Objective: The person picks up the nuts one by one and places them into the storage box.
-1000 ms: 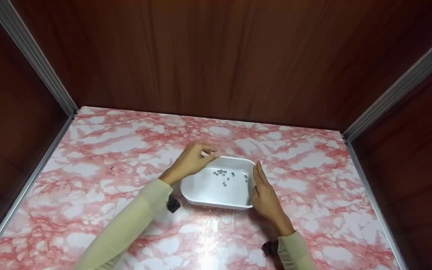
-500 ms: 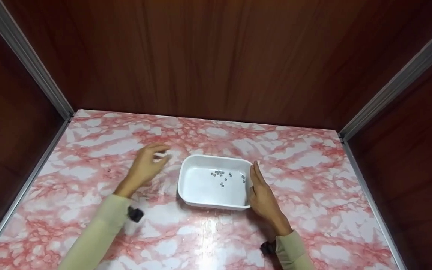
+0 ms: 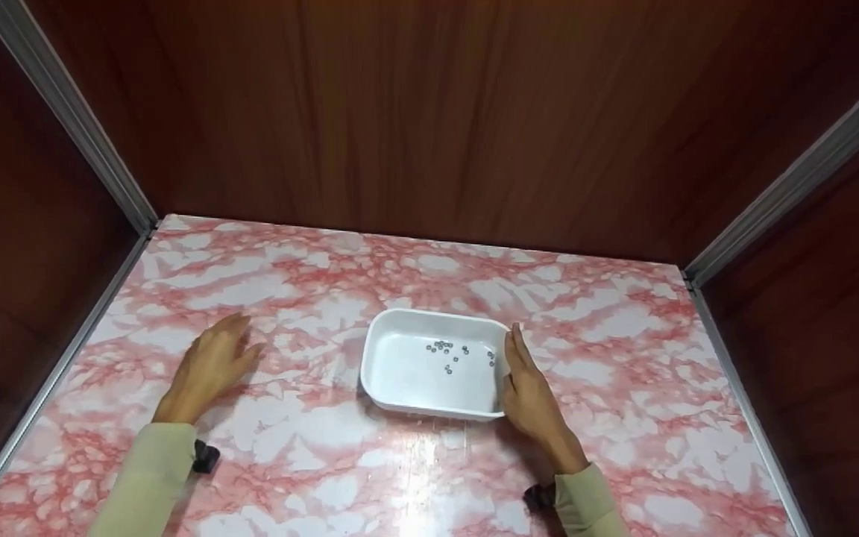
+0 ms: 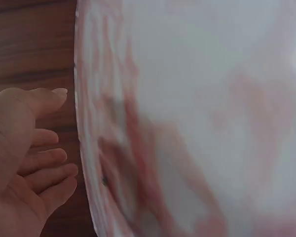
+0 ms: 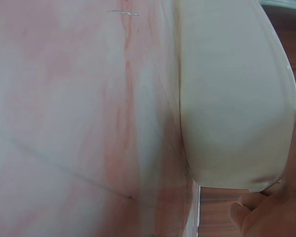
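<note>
A white rectangular tub (image 3: 429,403) with rounded corners sits on the table. Inside it, several tiny grey ring-like pieces (image 3: 446,349) lie scattered on the right half of the floor. My right hand (image 3: 532,395) holds the tub's right end, fingers along the outer wall; the right wrist view shows its bent fingers (image 5: 244,210) by the tub's end. Away to the left, my left hand (image 3: 209,365) hovers over the table with loose fingers and nothing in them. A tiny dark speck-like piece (image 4: 104,181) lies on the table near those fingers in the left wrist view.
The table (image 3: 310,477) has a red and white marbled top. Dark wood-grain panels (image 3: 414,127) stand at the back and both sides, with grey metal rails (image 3: 79,112) at the corners. Black wrist cameras (image 3: 206,456) hang by the sleeves.
My left hand has moved from over the tub's far left rim leftward, to where a tiny piece lay on the table. My right hand and the tub have stayed in place.
</note>
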`<state>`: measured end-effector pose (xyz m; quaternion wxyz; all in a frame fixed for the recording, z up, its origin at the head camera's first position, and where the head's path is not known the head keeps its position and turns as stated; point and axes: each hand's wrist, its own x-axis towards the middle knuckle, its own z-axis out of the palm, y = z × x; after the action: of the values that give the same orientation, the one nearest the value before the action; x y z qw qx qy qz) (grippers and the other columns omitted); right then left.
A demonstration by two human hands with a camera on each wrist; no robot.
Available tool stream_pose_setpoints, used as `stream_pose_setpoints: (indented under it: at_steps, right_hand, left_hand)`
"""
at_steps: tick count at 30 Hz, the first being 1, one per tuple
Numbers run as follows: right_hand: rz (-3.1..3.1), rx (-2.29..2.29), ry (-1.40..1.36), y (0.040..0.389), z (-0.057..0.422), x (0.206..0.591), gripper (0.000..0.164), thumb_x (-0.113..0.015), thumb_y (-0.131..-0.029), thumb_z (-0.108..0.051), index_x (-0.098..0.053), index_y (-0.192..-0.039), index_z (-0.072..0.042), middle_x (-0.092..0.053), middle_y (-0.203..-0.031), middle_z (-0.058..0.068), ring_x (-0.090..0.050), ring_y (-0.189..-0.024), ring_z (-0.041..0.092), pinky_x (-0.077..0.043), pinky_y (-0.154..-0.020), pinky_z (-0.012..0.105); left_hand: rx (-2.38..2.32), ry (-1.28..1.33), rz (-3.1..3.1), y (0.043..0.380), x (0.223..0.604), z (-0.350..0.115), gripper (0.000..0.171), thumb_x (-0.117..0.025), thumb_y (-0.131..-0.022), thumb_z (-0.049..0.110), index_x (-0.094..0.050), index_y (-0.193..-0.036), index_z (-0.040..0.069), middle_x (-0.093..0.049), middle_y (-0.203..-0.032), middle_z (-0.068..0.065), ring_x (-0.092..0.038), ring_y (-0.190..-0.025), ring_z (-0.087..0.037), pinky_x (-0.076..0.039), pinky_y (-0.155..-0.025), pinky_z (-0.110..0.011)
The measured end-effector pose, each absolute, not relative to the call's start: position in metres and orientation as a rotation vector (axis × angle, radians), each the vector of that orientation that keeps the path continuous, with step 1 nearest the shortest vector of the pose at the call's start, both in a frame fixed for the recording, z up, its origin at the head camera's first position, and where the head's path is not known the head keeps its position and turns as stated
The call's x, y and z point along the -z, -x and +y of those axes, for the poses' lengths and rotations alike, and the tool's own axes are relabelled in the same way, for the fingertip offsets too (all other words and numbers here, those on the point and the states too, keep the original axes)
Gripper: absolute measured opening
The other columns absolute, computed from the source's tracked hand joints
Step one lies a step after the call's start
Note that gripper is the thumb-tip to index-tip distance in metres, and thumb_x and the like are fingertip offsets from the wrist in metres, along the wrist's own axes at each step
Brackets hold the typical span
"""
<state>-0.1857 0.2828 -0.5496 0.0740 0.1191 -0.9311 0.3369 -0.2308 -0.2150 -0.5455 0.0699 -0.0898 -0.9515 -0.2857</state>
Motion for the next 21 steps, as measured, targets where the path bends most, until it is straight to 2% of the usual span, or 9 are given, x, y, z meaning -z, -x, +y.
stream_pose_setpoints:
  at_steps: [2,5,7,10,11,14,17,20,21]
  right_hand:
    - [-2.791,-1.016,-0.354,0.186,0.283,0.55,0.063,-0.043,-0.102,0.007,-0.024,-0.162,0.007,-0.012,-0.176,0.019,-0.028,-0.159,0.038,-0.048,-0.109,0.048]
    - [-2.779,-1.008,-0.362,0.186,0.283,0.551,0.062,-0.043,-0.102,0.008,-0.024,-0.161,0.009,-0.013,-0.176,0.021,-0.03,-0.158,0.04,-0.049,-0.107,0.048]
    - [-2.775,-1.008,-0.365,0.186,0.283,0.551,0.062,-0.043,-0.102,0.008,-0.024,-0.161,0.009,-0.013,-0.176,0.022,-0.029,-0.158,0.041,-0.048,-0.108,0.05]
    - [-2.78,-1.015,-0.361,0.185,0.283,0.551,0.062,-0.042,-0.102,0.008,-0.024,-0.161,0.009,-0.013,-0.176,0.021,-0.028,-0.159,0.04,-0.047,-0.11,0.05]
    - [-2.781,-1.02,-0.358,0.185,0.283,0.551,0.062,-0.042,-0.102,0.008,-0.024,-0.162,0.008,-0.012,-0.176,0.02,-0.028,-0.159,0.039,-0.047,-0.112,0.05]
    - [-2.781,-1.028,-0.349,0.184,0.283,0.551,0.063,-0.042,-0.102,0.007,-0.024,-0.161,0.008,-0.013,-0.176,0.02,-0.028,-0.159,0.039,-0.046,-0.113,0.051]
    - [-2.774,-1.036,-0.349,0.185,0.283,0.551,0.063,-0.043,-0.101,0.008,-0.025,-0.161,0.009,-0.013,-0.176,0.021,-0.028,-0.159,0.04,-0.045,-0.117,0.053]
    - [-2.772,-1.026,-0.36,0.186,0.283,0.551,0.062,-0.043,-0.101,0.008,-0.026,-0.161,0.009,-0.013,-0.176,0.021,-0.028,-0.158,0.041,-0.047,-0.114,0.05]
    - [-2.772,-1.028,-0.367,0.186,0.283,0.551,0.062,-0.043,-0.101,0.008,-0.025,-0.161,0.009,-0.012,-0.176,0.021,-0.039,-0.153,0.043,-0.052,-0.105,0.048]
  left_hand:
    - [0.814,0.261,-2.867,0.228,0.55,-0.223,0.048,-0.07,-0.099,0.017,-0.06,-0.139,-0.007,-0.06,-0.135,-0.028,-0.065,-0.102,-0.042,-0.055,-0.095,-0.061]
    - [0.749,0.253,-2.852,0.227,0.556,-0.231,0.036,-0.07,-0.098,0.016,-0.065,-0.127,-0.005,-0.058,-0.117,-0.022,-0.059,-0.093,-0.035,-0.053,-0.081,-0.055]
    - [0.714,0.251,-2.865,0.226,0.558,-0.235,0.036,-0.069,-0.099,0.015,-0.064,-0.127,-0.007,-0.058,-0.121,-0.025,-0.059,-0.101,-0.041,-0.054,-0.086,-0.058]
    - [0.695,0.239,-2.909,0.227,0.559,-0.238,0.042,-0.065,-0.102,0.016,-0.06,-0.134,-0.01,-0.056,-0.141,-0.032,-0.058,-0.123,-0.054,-0.052,-0.1,-0.066]
    - [0.692,0.236,-2.92,0.227,0.56,-0.239,0.042,-0.064,-0.103,0.017,-0.06,-0.135,-0.01,-0.056,-0.144,-0.033,-0.06,-0.122,-0.053,-0.052,-0.1,-0.067]
    - [0.677,0.233,-2.943,0.23,0.561,-0.239,0.029,-0.06,-0.105,0.018,-0.064,-0.122,-0.006,-0.068,-0.121,-0.029,-0.07,-0.096,-0.047,-0.057,-0.085,-0.061]
    - [0.623,0.252,-2.935,0.232,0.561,-0.238,0.017,-0.06,-0.105,0.017,-0.064,-0.099,0.002,-0.066,-0.085,-0.016,-0.065,-0.071,-0.033,-0.053,-0.066,-0.052]
    - [0.557,0.267,-2.911,0.232,0.56,-0.236,0.022,-0.06,-0.105,0.016,-0.063,-0.087,0.004,-0.062,-0.071,-0.011,-0.066,-0.066,-0.033,-0.053,-0.062,-0.05]
    - [0.535,0.275,-2.896,0.232,0.56,-0.236,0.024,-0.061,-0.105,0.015,-0.062,-0.082,0.005,-0.062,-0.067,-0.01,-0.065,-0.064,-0.033,-0.053,-0.061,-0.05]
